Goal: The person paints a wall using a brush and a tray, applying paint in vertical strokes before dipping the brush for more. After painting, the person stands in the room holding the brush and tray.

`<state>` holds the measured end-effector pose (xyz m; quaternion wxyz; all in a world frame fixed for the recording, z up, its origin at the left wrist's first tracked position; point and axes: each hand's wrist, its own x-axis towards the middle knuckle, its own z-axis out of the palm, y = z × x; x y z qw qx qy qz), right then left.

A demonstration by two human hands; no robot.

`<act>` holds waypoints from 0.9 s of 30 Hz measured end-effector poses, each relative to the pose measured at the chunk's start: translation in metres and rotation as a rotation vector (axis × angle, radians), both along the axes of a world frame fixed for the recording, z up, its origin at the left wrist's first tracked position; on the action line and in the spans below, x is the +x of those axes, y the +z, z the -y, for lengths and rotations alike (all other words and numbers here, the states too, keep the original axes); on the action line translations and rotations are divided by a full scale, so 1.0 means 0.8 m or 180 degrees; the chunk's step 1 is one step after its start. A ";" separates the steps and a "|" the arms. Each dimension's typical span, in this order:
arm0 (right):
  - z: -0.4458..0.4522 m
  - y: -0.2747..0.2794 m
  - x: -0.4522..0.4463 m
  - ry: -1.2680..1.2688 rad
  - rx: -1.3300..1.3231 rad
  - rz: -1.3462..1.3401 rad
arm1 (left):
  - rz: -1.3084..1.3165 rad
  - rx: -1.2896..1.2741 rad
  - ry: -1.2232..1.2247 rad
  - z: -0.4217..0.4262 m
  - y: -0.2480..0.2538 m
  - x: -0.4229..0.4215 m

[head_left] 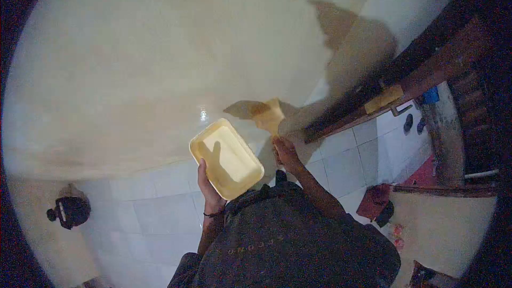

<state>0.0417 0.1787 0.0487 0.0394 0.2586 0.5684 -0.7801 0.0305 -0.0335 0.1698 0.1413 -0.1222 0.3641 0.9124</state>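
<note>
My left hand [211,188] grips the near left edge of a pale yellow rectangular tray [255,166], thumb over its rim. The tray is tilted with its open side up, and a shadow falls inside it; I cannot tell whether anything coats its bottom. To the right, my right hand [287,154] is closed round the handle of a yellow flat-bladed spreader [271,117]. Its wide end is at the cream wall [160,48], partly in shadow; whether it touches the surface is unclear.
A dark wooden door frame [341,120] with a metal latch borders the wall on the right. Beyond it, dark slippers [408,122] lie on white floor tiles. Grey-white tiles [160,210] spread below. A dark rounded object [73,210] sits at the far left.
</note>
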 end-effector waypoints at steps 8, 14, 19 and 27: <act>-0.022 -0.223 -0.016 0.0006 0.0557 0.0725 | 0.0180 0.0098 0.0120 -0.002 0.003 0.000; -0.020 -0.169 -0.022 -0.0356 -0.0761 0.0778 | 0.0108 -0.0064 0.0110 -0.001 0.002 0.000; -0.017 -0.066 -0.028 -0.0434 -0.0841 0.0571 | 0.0110 -0.0072 0.0103 -0.003 0.009 0.004; 0.011 0.182 -0.002 -0.0621 -0.0039 -0.0074 | 0.0049 -0.0056 -0.0096 0.001 0.014 0.003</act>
